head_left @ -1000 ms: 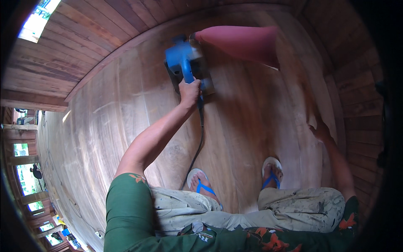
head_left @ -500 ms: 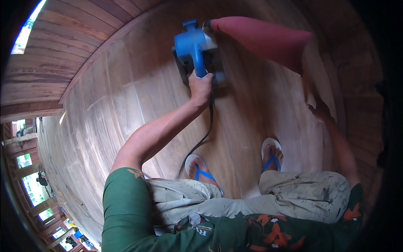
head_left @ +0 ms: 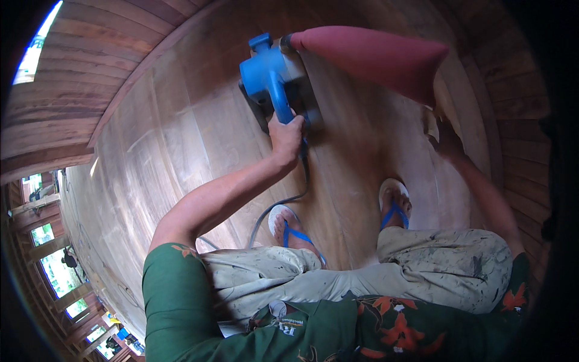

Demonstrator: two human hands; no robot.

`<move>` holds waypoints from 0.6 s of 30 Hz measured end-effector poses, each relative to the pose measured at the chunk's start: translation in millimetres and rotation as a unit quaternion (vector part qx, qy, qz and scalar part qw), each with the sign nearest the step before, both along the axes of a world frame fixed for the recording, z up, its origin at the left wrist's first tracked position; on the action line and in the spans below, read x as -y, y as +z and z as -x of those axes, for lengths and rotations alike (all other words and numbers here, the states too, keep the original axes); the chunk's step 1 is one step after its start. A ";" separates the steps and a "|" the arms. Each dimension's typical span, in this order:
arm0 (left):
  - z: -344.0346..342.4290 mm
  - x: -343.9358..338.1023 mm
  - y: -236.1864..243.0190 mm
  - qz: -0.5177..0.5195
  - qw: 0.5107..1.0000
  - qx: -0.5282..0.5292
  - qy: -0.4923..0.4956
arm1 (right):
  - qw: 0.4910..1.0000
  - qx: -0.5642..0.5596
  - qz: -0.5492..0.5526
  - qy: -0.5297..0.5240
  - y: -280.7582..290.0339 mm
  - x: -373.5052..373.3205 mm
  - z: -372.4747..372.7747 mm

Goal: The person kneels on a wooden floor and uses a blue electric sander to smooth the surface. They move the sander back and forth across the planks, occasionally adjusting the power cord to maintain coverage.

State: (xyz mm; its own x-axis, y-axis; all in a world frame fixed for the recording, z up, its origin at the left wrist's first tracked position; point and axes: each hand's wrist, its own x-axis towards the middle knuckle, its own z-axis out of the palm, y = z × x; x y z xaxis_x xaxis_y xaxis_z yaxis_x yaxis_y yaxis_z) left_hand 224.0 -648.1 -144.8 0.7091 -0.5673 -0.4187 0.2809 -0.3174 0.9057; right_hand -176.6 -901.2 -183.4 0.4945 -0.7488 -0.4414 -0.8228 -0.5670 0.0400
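Observation:
A blue electric belt sander (head_left: 263,71) with a dark base sits on the wooden floor in front of me. My left hand (head_left: 286,136) is closed around its rear handle. From the sander's right side a red cloth dust bag (head_left: 368,60) stretches out, puffed up and tapering toward the machine. Below the bag's lower right corner is my right hand (head_left: 447,142), low over the floor, thumb apart from the fingers. It seems to hold nothing; whether it touches the bag corner or the floor is hard to tell in the shadow.
A dark power cord (head_left: 283,200) trails from the sander past my left sandal (head_left: 289,229). My right sandal (head_left: 395,205) is planted on the plank floor (head_left: 163,157). Wooden plank walls rise at left (head_left: 90,78) and right (head_left: 522,114); window openings (head_left: 57,271) show at lower left.
The sander has shifted slightly left and toward me, with my left hand on its handle. My right hand has moved a little left and farther from me.

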 end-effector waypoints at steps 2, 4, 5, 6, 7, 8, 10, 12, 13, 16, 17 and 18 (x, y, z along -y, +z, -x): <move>11.1 -11.1 -0.7 -0.001 1.000 -0.010 0.000 | 1.000 -0.002 0.001 -0.003 1.4 -1.9 -6.8; 22.2 -19.5 -3.4 -0.006 1.000 -0.026 -0.002 | 0.999 -0.016 -0.016 -0.024 4.2 0.9 -10.7; 27.8 -24.3 -5.0 -0.011 1.000 -0.018 -0.007 | 0.999 -0.014 -0.026 -0.025 4.7 2.8 -11.0; 31.7 -27.9 -6.6 -0.012 1.000 -0.017 -0.015 | 0.999 -0.015 -0.033 -0.029 4.9 3.3 -10.5; 36.2 -31.1 -9.0 -0.025 0.999 -0.016 -0.020 | 0.999 -0.016 -0.039 -0.030 3.7 4.0 -8.9; 43.0 -34.4 -11.6 -0.013 0.999 -0.030 -0.014 | 0.999 0.006 -0.036 -0.032 0.7 4.3 -6.3; 56.5 -39.7 -17.7 0.001 0.999 -0.037 -0.022 | 0.998 0.051 -0.032 -0.032 -9.8 4.6 1.3; 66.6 -42.2 -22.2 -0.015 0.999 -0.042 -0.028 | 0.982 0.163 -0.074 -0.060 -21.6 6.0 13.5; 73.4 -45.0 -23.5 -0.014 0.998 -0.046 -0.033 | 0.969 0.200 -0.105 -0.098 -30.1 5.7 19.8; 89.9 -51.1 -22.6 0.001 0.995 -0.091 -0.046 | 0.988 0.150 -0.033 -0.008 -49.2 15.2 39.9; 92.9 -52.7 -21.2 0.002 0.994 -0.103 -0.045 | 0.990 0.138 -0.011 0.013 -57.0 15.3 44.4; 98.4 -54.5 -18.3 0.002 0.992 -0.114 -0.044 | 0.991 0.128 0.011 0.032 -63.4 18.2 48.8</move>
